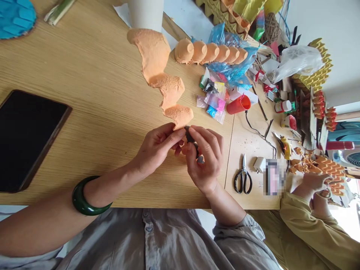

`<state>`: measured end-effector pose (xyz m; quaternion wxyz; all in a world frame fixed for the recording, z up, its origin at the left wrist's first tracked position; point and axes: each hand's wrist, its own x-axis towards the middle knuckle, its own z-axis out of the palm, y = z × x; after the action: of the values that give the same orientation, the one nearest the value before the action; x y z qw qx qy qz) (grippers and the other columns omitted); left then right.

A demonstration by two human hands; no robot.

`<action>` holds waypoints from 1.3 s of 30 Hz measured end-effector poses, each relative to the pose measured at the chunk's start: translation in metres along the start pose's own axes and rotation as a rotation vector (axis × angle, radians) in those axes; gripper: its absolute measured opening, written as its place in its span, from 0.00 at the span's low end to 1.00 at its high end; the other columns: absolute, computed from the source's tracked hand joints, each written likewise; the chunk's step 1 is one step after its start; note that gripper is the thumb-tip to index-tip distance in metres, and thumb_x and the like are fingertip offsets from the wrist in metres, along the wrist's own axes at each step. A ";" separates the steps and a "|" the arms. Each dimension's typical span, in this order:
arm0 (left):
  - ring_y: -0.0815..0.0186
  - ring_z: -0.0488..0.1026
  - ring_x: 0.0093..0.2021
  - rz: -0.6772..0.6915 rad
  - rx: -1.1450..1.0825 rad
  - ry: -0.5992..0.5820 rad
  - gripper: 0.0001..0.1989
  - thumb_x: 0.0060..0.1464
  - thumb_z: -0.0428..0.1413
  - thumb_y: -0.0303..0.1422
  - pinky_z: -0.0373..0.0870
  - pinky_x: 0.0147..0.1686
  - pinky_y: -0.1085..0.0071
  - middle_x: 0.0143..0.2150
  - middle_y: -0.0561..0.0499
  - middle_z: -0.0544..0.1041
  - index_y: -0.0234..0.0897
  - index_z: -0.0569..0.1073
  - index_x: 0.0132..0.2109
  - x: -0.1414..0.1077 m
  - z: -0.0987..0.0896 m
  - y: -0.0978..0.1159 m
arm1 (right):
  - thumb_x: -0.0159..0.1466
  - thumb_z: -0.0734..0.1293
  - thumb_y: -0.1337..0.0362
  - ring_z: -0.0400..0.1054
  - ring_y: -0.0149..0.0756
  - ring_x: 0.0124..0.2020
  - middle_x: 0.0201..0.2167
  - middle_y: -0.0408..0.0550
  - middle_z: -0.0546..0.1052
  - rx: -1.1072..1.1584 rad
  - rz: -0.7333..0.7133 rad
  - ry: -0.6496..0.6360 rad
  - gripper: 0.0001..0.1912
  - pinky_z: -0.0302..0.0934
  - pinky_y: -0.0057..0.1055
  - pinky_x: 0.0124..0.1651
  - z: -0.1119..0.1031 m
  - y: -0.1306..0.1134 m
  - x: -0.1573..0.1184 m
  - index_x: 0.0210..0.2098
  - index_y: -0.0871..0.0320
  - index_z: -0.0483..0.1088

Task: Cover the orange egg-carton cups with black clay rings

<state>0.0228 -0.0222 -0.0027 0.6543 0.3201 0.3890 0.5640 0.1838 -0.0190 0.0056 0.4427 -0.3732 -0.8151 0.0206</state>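
1. One blue ridged disc [17,18] lies at the far left corner of your view, with a cut green stalk [60,12] just beside it.
2. Below them, a dark-screened tablet [30,140] lies flat on the wooden table [98,93], well apart from your hands.
3. A dark green bangle [91,198] circles your left forearm.
4. Your left hand [160,146] has thumb and fingers pinched on the narrow lower end of the peach wavy strip [168,84].
5. That strip rises in three broad lobes from your fingertips toward a white cylinder [146,14], whose base its top overlaps in view; you cannot tell whether the two touch.
6. Your right hand [206,155], close against the left, has its fingers closed around a dark rough piece [189,135], partly hidden, right at the strip's lower end.
7. Above your right hand, a row of peach rounded lumps [210,51] lies beside a crumpled blue bag [239,69], with small colored packets [215,97] below.
8. Next comes a red cup [238,105], tipped over, then black-handled scissors [243,176] and a white plug [259,164].
9. At the far right, a co-worker's hand [316,182] is at an orange egg tray [333,170].
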 end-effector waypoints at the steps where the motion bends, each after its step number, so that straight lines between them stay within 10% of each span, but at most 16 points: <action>1: 0.68 0.70 0.27 -0.001 0.000 -0.006 0.21 0.61 0.72 0.48 0.71 0.28 0.71 0.29 0.53 0.75 0.41 0.76 0.32 0.001 -0.001 -0.001 | 0.78 0.66 0.71 0.80 0.43 0.59 0.57 0.56 0.85 0.069 0.061 0.010 0.19 0.79 0.45 0.60 -0.001 0.001 0.000 0.65 0.54 0.77; 10: 0.65 0.70 0.30 -0.023 0.045 -0.032 0.15 0.64 0.68 0.44 0.71 0.30 0.68 0.32 0.51 0.76 0.42 0.79 0.33 -0.001 -0.008 -0.001 | 0.76 0.71 0.45 0.83 0.37 0.45 0.48 0.49 0.87 0.519 0.709 -0.259 0.19 0.80 0.32 0.44 -0.011 0.013 0.011 0.54 0.52 0.83; 39: 0.65 0.68 0.32 -0.098 0.051 0.044 0.15 0.58 0.66 0.43 0.68 0.34 0.68 0.31 0.50 0.75 0.40 0.77 0.29 0.006 -0.012 -0.002 | 0.73 0.76 0.52 0.80 0.35 0.48 0.52 0.51 0.81 0.513 0.659 -0.109 0.14 0.81 0.31 0.44 0.009 0.003 -0.008 0.53 0.52 0.81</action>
<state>0.0131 -0.0163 -0.0111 0.6642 0.3048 0.4327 0.5280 0.1819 -0.0189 -0.0068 0.4472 -0.4902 -0.6427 0.3831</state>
